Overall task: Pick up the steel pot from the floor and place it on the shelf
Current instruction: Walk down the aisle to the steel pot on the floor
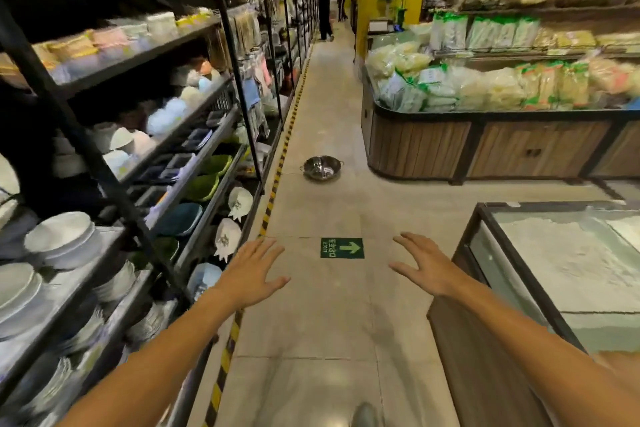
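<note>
A shiny steel pot (321,168) with two small side handles sits upright on the tiled aisle floor, well ahead of me. The black metal shelf (194,135) runs along the left side of the aisle, stocked with bowls and plates. My left hand (251,272) is stretched forward, palm down, fingers spread, holding nothing. My right hand (424,265) is held out the same way, empty. Both hands are far short of the pot, over the floor on either side of a green arrow sticker (342,248).
A yellow-black hazard stripe (273,184) marks the floor along the shelf base. A wooden display counter (485,149) piled with bagged goods stands at right, and a glass-topped freezer (554,270) is nearer. Two people (325,7) stand far down the aisle.
</note>
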The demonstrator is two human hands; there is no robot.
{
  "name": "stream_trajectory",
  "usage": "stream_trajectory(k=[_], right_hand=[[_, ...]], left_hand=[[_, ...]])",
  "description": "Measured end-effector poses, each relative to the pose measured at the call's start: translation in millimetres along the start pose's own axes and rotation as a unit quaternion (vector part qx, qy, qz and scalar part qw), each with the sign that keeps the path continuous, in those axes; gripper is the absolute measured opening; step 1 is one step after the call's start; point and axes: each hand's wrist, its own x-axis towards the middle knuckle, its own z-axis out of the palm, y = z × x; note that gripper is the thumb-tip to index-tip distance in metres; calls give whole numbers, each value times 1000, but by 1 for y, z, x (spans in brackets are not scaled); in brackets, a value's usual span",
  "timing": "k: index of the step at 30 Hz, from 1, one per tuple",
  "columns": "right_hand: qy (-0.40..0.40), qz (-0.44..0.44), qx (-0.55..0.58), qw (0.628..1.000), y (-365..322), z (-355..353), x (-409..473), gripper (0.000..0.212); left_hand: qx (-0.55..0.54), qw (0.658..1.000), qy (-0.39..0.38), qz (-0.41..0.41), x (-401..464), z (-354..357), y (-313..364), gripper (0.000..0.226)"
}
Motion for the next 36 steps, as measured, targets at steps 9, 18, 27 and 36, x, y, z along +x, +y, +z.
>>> stream_trajectory(k=[9, 18, 27, 36], right_hand=[[-43, 16, 42, 998, 64, -52, 284, 78], [-47, 31, 35, 998, 106, -46, 536, 75], [-52, 74, 67, 994, 124, -72, 760, 71], [-71, 76, 79, 991, 215, -65, 985, 70]], left_hand=[[-20, 998, -15, -49, 249, -31, -75, 76], [-25, 998, -23, -47, 492, -15, -192, 77], [-50, 995, -73, -37, 725, -27, -303, 75], [-39, 992, -112, -43, 954, 0, -366, 72]])
